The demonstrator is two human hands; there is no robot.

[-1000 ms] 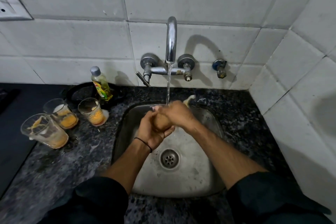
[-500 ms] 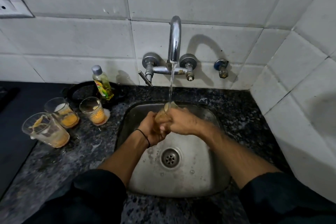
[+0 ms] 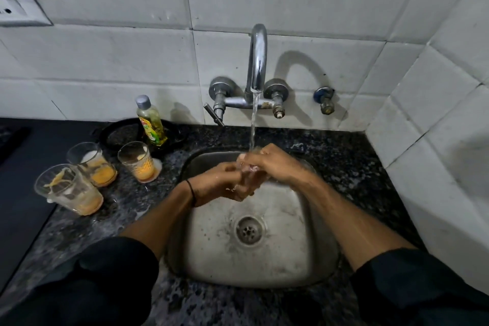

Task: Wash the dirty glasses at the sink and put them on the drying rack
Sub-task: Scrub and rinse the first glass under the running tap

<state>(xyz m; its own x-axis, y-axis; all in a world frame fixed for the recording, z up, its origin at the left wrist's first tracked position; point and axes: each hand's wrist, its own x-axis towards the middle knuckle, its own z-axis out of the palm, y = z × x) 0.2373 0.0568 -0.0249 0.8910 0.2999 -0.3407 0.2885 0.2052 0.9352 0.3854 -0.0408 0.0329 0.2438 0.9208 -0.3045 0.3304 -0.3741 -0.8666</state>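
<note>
The left hand (image 3: 219,184) is curling its fingers round a clear drinking glass (image 3: 248,170), gripping it from below over the far part of the steel sink (image 3: 291,259). The right hand (image 3: 276,164) is closing on the glass from the other side, fingers wrapping its upper part. The glass is mostly hiding between the two palms, so I cannot tell how clean it is. Water from the tap (image 3: 258,61) is falling straight onto it, so I am taking this as the rubbing and rinsing of one glass, not yet finished.

From the left, three more are waiting on the granite counter (image 3: 79,233): the nearest dirty glass (image 3: 68,190), the middle dirty glass (image 3: 92,164) and the dirty glass beside the sink (image 3: 137,161), all upright and all carrying orange residue. Just behind them a dish soap bottle (image 3: 150,122) is standing. No drying rack is showing, nor any washed glass, so I am judging the job to be early: one glass in hand, three untouched, none racked.
</note>
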